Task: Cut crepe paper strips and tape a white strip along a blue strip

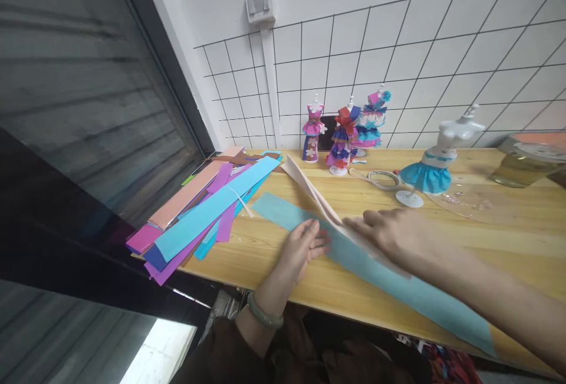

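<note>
A long light-blue strip of crepe paper (446, 304) lies slantwise across the wooden table. Over it runs a pale pink crepe paper strip (305, 183), folded lengthwise, its far end raised off the table. My right hand (398, 233), blurred by motion, grips the pink strip near its middle from above. My left hand (303, 248) rests by the blue strip with its fingers apart, close to the pink strip's lower edge. A green bangle (265, 313) circles my left wrist.
Folded crepe paper strips in several colours (216, 207) are piled at the left. Along the wall stand small dressed mannequins (340, 136), a roll of tape (383, 180), a mannequin in a blue skirt (427, 174) and a glass container (515, 168). The table's front edge (336, 313) is close.
</note>
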### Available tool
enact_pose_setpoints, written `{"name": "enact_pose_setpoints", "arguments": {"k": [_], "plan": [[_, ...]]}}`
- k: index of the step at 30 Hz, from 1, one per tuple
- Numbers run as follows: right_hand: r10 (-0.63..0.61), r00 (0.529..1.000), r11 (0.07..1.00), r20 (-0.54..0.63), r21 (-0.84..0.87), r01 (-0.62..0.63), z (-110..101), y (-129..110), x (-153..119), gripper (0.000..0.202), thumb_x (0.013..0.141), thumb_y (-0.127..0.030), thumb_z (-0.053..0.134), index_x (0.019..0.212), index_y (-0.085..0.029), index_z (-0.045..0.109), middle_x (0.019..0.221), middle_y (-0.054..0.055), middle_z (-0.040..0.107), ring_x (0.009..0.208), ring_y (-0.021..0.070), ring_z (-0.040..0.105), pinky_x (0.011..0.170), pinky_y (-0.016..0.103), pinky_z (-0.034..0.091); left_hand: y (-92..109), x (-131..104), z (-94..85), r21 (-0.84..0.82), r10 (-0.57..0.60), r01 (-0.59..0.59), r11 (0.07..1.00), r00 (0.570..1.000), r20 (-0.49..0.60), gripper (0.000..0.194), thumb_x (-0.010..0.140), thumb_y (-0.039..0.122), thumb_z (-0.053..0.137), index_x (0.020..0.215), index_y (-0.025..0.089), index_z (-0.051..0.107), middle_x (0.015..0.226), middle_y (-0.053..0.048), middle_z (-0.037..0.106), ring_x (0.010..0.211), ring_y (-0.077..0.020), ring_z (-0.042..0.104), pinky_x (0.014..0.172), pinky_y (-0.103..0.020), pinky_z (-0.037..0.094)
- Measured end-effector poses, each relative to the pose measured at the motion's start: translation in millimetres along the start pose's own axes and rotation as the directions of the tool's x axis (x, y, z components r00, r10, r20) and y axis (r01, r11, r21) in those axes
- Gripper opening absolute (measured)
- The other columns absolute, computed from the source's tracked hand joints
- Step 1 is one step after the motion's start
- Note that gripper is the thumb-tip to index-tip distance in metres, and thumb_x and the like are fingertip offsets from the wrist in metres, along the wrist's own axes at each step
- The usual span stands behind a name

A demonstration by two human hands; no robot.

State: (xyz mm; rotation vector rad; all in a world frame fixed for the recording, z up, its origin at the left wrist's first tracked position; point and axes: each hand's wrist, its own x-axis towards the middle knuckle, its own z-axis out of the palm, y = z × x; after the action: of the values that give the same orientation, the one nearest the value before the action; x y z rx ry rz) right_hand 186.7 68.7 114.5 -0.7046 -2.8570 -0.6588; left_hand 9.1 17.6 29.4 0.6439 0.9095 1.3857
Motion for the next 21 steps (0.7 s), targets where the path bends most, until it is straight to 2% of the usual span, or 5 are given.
{"name": "enact_pose_setpoints", "arguments": {"k": [3,7,12,16,21], "plan": [[-0.11,0.993,0.985,-0.045,-0.135,0.103,2.1,-25.4,-17.8,0.027,0.07,-0.008,0.043,0.092,-0.017,0.056,0.061,0.003,0.053,0.046,0.0138,0.047,0.044,0.028,0.021,3.1,6.5,3.3,-0.238,-0.067,0.092,0.967,0.992,0.111,0.04,0.076,0.042,0.054,0.104,0.012,0.052,0.097,-0.015,0.06,0.09,-0.0224,0.058,0.079,-0.036,0.046],[-0.147,0.986,0.973,-0.077,-0.188,0.131,13.2,-39.7,-41.2,0.031,0.07,-0.007,0.042,0.099,-0.015,0.053,0.061,0.002,0.052,0.048,0.0154,0.047,0.045,0.029,0.027,0.1,17.6,4.4,-0.346,-0.145,0.149,0.926,0.989,0.036,0.027,0.077,0.028,0.056,0.097,0.011,0.055,0.095,-0.013,0.062,0.091,-0.0221,0.058,0.08,-0.035,0.046],[-0.103,0.988,0.976,-0.118,-0.203,0.077,19.9,-21.9,-58.0,0.041,0.072,-0.004,0.039,0.111,-0.011,0.046,0.067,0.004,0.054,0.054,0.0172,0.049,0.049,0.031,0.035,-2.6,31.8,7.8,-0.457,-0.144,0.092,0.885,0.986,-0.08,0.017,0.072,0.009,0.053,0.088,0.012,0.056,0.091,-0.009,0.063,0.082,-0.0148,0.061,0.076,-0.026,0.048],[0.016,0.997,0.987,-0.075,-0.157,-0.027,28.9,2.0,-69.3,0.033,0.077,-0.01,0.04,0.108,-0.014,0.051,0.077,0.007,0.055,0.067,0.0202,0.052,0.055,0.032,0.039,-7.0,33.8,17.1,-0.489,-0.069,0.029,0.872,0.996,-0.063,0.016,0.072,0.008,0.053,0.087,0.013,0.055,0.09,-0.008,0.063,0.084,-0.0141,0.06,0.08,-0.027,0.046],[0.11,0.994,0.993,0.028,-0.049,-0.109,59.2,19.5,-92.7,0.024,0.08,-0.016,0.043,0.097,-0.021,0.059,0.083,0.008,0.057,0.074,0.0214,0.054,0.061,0.034,0.044,-23.1,26.8,12.4,-0.409,-0.282,0.306,0.86,0.952,0.119,0.016,0.077,0.017,0.049,0.089,0.007,0.053,0.094,-0.018,0.06,0.091,-0.0241,0.059,0.084,-0.04,0.045]]}}
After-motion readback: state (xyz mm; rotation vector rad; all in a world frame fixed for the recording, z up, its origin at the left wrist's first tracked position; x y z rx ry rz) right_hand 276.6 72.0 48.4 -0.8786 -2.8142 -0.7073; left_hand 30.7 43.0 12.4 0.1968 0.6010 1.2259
